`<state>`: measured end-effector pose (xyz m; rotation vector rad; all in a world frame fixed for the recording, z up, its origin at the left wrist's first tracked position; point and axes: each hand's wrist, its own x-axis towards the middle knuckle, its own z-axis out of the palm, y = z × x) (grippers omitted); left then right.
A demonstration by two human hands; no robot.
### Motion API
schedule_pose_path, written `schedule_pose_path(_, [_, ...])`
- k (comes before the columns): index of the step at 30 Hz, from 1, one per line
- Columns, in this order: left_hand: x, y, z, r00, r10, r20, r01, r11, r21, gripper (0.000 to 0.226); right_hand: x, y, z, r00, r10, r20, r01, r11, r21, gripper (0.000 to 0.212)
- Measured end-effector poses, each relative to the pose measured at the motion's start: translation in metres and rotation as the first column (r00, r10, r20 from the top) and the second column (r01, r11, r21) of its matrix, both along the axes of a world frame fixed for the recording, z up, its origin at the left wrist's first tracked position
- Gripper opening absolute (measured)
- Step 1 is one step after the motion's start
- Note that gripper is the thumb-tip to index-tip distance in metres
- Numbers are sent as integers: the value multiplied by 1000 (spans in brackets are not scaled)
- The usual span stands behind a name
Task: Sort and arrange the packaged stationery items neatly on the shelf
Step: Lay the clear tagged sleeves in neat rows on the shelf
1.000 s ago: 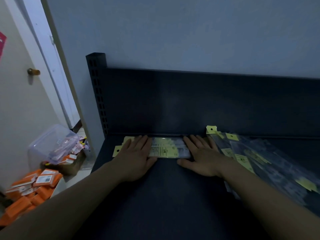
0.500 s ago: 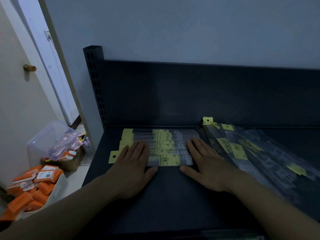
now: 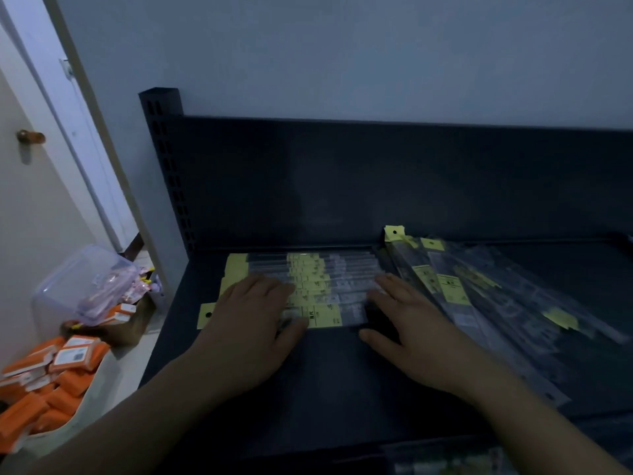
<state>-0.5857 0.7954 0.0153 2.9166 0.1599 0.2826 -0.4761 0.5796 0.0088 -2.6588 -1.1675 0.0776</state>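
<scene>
A row of long clear plastic packets with yellow labels (image 3: 315,293) lies flat on the dark blue metal shelf (image 3: 342,371), in its left back part. Each packet lies crosswise and overlaps the next one like steps. Just to the right, a second pile of the same clear packets (image 3: 479,303) lies slanted and fanned out, reaching toward the front right.

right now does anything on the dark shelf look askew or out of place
Yes: the heap of clear plastic packets with yellow labels on the right of the dark metal shelf lies slanted and fanned, overlapping loosely. The row of like packets under the left hand and right hand sits square.
</scene>
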Motion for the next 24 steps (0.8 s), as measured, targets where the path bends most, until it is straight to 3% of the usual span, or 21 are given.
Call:
schedule_pose_path(3, [0, -23, 8, 996, 4, 87, 18, 967, -255, 45, -7, -25, 8, 998, -60, -16, 62, 986, 156, 55])
schedule_pose_path(8, [28, -83, 5, 994, -60, 95, 102, 834, -542, 31, 21, -87, 17, 958, -286, -31, 285, 930, 232, 32])
schedule_pose_path(12, [68, -134, 1, 994, -107, 32, 107, 835, -539, 29, 53, -118, 13, 933, -356, -52, 356, 894, 273, 24])
schedule_pose_path(15, [100, -163, -3, 1000, 3, 11, 3, 870, -493, 30, 69, -128, 1, 974, -226, -6, 222, 952, 212, 21])
schedule_pose_path(17, [118, -177, -4, 997, 82, -2, -76, 915, -396, 38, 74, -135, -3, 984, -178, -19, 177, 948, 263, 19])
schedule_pose_path(20, [132, -188, -5, 988, 150, -46, -157, 942, -298, 49, 92, -150, 0, 972, -234, 26, 207, 905, 372, 17])
schedule_pose_path(22, [136, -190, -5, 982, 174, -71, -187, 931, -312, 49, 115, -165, 0, 936, -350, 45, 320, 894, 313, 20])
schedule_pose_path(24, [134, -192, -4, 978, 189, -88, -208, 928, -308, 46, 136, -177, -1, 873, -488, -27, 487, 863, 137, 34])
